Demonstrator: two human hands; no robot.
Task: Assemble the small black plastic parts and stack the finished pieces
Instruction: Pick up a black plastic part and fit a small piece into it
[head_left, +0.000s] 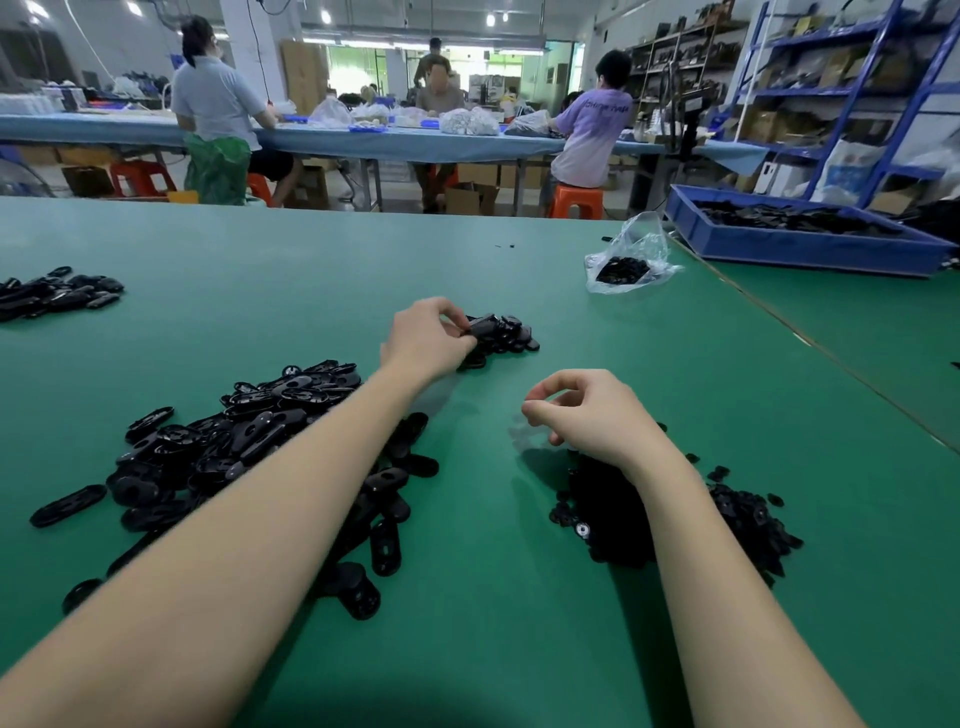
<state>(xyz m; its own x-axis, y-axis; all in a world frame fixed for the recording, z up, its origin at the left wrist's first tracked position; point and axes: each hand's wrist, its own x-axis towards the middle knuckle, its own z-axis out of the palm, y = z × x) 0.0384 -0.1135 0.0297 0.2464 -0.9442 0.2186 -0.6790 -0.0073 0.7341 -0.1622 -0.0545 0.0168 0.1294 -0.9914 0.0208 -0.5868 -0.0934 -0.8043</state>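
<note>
My left hand (427, 338) pinches a black oval plastic piece (482, 326) at the small finished stack (506, 340) just beyond my fingertips. A careless release risks toppling it. My right hand (587, 415) hangs loosely curled, apparently empty.

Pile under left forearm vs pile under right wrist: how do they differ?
The left pile holds long oval plates with slots; the right pile holds much smaller roundish bits. The left pile spreads wide and loose, with single plates lying apart at its edges; the right pile is a tighter heap with only a few strays. The left hand reaches beyond its pile to the far stack; the right hand hovers at its own pile's far edge. Both are black plastic on the green table.
</note>
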